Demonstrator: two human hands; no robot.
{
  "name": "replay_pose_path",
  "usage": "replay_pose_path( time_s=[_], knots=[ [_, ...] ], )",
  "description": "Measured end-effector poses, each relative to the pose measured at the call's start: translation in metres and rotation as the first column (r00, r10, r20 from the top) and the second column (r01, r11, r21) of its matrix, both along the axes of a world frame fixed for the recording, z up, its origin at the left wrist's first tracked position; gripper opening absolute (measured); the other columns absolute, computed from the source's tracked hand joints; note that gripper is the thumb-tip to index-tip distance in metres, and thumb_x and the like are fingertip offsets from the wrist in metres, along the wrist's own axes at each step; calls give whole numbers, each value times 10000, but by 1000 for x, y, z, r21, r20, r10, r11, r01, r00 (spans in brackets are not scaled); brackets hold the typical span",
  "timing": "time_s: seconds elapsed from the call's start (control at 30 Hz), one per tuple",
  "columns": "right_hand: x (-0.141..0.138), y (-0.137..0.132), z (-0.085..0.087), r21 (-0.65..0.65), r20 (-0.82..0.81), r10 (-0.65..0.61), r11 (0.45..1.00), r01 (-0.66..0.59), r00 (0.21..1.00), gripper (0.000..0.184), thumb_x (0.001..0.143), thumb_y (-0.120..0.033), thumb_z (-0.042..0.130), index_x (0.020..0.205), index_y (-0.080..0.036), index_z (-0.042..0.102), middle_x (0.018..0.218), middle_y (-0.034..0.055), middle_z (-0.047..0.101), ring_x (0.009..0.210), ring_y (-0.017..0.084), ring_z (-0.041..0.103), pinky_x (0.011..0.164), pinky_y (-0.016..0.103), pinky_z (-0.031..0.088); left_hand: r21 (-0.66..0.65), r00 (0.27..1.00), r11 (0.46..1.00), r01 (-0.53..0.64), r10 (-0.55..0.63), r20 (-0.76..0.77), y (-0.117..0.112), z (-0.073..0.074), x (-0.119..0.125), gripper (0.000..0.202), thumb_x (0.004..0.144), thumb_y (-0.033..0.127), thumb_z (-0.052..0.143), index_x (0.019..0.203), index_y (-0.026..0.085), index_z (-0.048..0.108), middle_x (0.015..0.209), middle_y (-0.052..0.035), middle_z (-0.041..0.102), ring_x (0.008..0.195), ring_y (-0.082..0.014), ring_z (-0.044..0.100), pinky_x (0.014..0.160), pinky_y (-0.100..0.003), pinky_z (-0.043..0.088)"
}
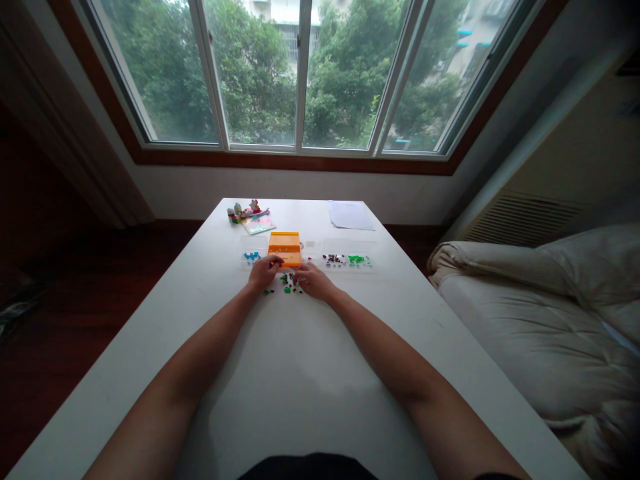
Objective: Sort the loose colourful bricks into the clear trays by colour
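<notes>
An open orange box (285,237) stands on the white table, its lid tipped back. At its near left corner is my left hand (263,272), thumb and fingertips drawn together over the box; anything between them is too small to make out. My right hand (314,280) is just right of a loose pile of small green, blue and dark pieces (287,280). Its fingers are bent down at the pile's edge, and their tips are partly hidden. A clear tray of blue pieces (252,256) lies left of the box. Brown pieces (333,259) and green pieces (358,261) fill clear compartments on the right.
Toy figures (243,212) stand at the table's far left, beside a shiny coloured sheet (260,225). White papers (351,215) lie at the far right corner. A cushioned sofa (540,320) runs along the right side. Beyond the table is a wide window (299,87).
</notes>
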State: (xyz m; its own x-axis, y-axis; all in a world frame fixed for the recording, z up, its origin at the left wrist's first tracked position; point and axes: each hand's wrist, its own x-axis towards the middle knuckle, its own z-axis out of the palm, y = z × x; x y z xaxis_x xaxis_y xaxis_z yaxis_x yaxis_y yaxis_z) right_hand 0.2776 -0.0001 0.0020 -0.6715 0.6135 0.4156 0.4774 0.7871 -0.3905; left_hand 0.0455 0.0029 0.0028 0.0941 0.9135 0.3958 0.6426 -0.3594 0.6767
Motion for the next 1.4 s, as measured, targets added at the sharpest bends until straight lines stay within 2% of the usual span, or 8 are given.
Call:
replay_pose_path(
  time_s=[0.33, 0.8, 0.9, 0.97, 1.03, 1.17, 1.3, 1.4],
  knots=[
    [3, 2, -1, 14, 15, 5, 1000, -5, 1000, 209, 794, -138, 699, 981, -228, 726, 1020, 57, 634, 1012, 216, 523, 932, 342, 422, -7, 1000, 1000, 6, -6, 1, 0, -1, 0, 242, 874, 190, 520, 979, 204, 737, 947, -38, 756, 842, -174, 684, 777, -270, 535],
    [0, 0, 1, 47, 46, 31, 998, -33, 998, 85, 844, -237, 720, 923, -238, 752, 970, 51, 649, 972, 199, 546, 911, 326, 416, -46, 1000, 999, 4, -4, 3, -4, 4, 3, 241, 880, 186, 516, 980, 198, 735, 971, -46, 757, 870, -181, 684, 805, -286, 537],
    [2, -1, 4, 61, 8, -28, 998, 27, 1000, 79, 834, -199, 708, 905, -226, 730, 961, 46, 662, 946, 196, 544, 881, 315, 420, -49, 1000, 999, 2, -2, 2, -5, 6, 4, 240, 875, 183, 523, 972, 200, 742, 962, -47, 757, 865, -181, 683, 801, -284, 535],
    [6, 1, 7, 62, -61, -152, 986, 156, 986, 82, 850, -193, 679, 920, -217, 714, 902, 40, 663, 898, 190, 547, 843, 301, 418, -53, 1000, 999, 1, -1, -2, -5, 6, 4, 247, 873, 181, 521, 973, 199, 747, 959, -48, 758, 856, -181, 682, 792, -283, 531],
    [15, 5, 11, 34, -150, -332, 940, 340, 931, 109, 884, -207, 629, 966, -207, 701, 815, 28, 644, 824, 182, 548, 798, 290, 409, -58, 1000, 998, -8, 6, -29, -6, 7, 5, 255, 872, 184, 523, 984, 197, 751, 947, -49, 758, 836, -181, 680, 776, -280, 523],
    [47, 19, 22, -45, -282, -627, 765, 643, 726, 183, 916, -252, 555, 1028, -187, 684, 732, 17, 596, 730, 179, 518, 743, 288, 383, -61, 990, 998, -8, -1, -140, -8, 9, 7, 261, 868, 215, 542, 1015, 200, 757, 867, -41, 750, 757, -174, 655, 714, -265, 486],
    [86, 32, 27, 5, -402, -750, 573, 820, 526, 166, 913, -254, 548, 1000, -173, 664, 785, 44, 597, 821, 201, 493, 833, 313, 364, -69, 969, 995, 68, -82, -231, -13, 14, 9, 243, 881, 297, 564, 984, 213, 768, 783, -30, 728, 691, -164, 618, 661, -253, 441],
    [108, 35, 26, -34, -419, -802, 482, 876, 425, 120, 898, -227, 548, 950, -175, 643, 802, 58, 597, 825, 204, 465, 829, 319, 346, -96, 959, 990, 107, -128, -253, -16, 17, 9, 251, 881, 337, 570, 976, 217, 770, 757, -27, 715, 665, -156, 595, 634, -244, 412]
  ],
)
